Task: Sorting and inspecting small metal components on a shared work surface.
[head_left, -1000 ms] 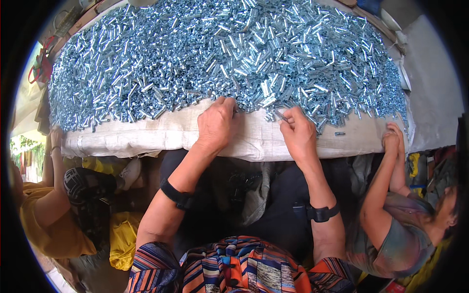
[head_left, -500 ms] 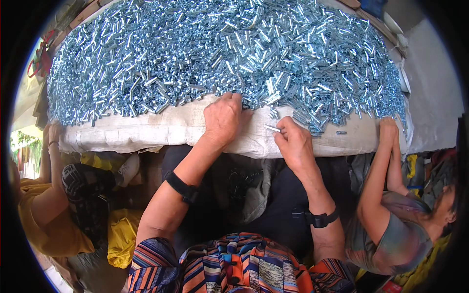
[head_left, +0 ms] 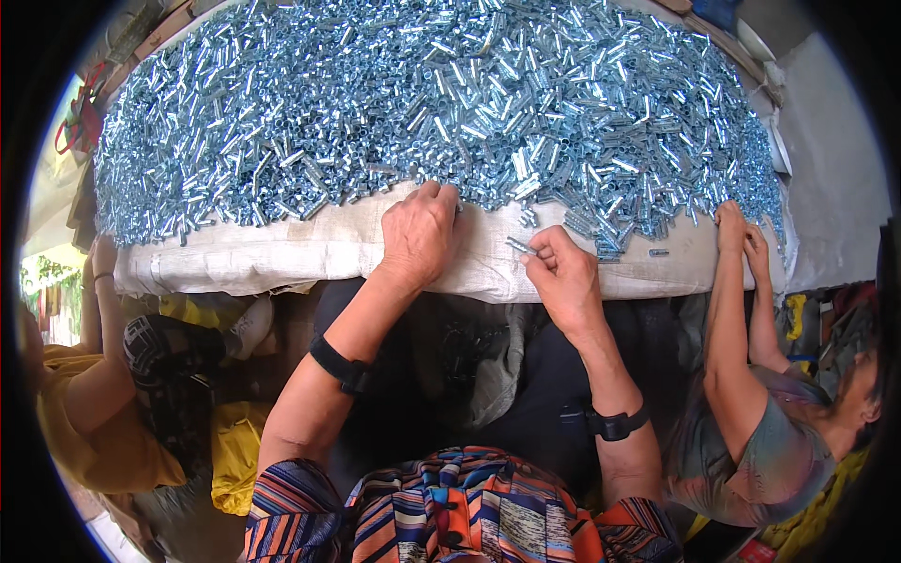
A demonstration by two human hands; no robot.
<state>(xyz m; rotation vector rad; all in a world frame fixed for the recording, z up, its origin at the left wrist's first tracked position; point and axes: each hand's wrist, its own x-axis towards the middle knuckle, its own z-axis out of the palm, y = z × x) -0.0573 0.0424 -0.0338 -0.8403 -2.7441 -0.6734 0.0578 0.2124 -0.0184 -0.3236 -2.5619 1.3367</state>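
A wide heap of small shiny metal tubes (head_left: 375, 122) covers a table draped in pale cloth (head_left: 282, 258). At the heap's near edge, my left hand (head_left: 419, 230) is closed with its fingertips bent down and hidden, so I cannot make out what they hold. My right hand (head_left: 568, 277) hovers over the cloth to the right. Its thumb and fingers pinch a slim metal tube (head_left: 519, 246), which sticks out toward the left. A few loose tubes (head_left: 528, 218) rest on the cloth just beyond it.
A co-worker on the right has both hands (head_left: 737, 225) at the table's near edge. Another person on the left reaches a hand (head_left: 104, 253) to the heap's left end. One tube (head_left: 659, 252) lies apart on the cloth. A yellow bag (head_left: 239, 455) sits below, left of my arm.
My left hand has drawn slightly left and its fingers are more tucked in. My right hand stays put with its tube, which is tilted a little. The right co-worker's hands have moved apart, one toward the heap.
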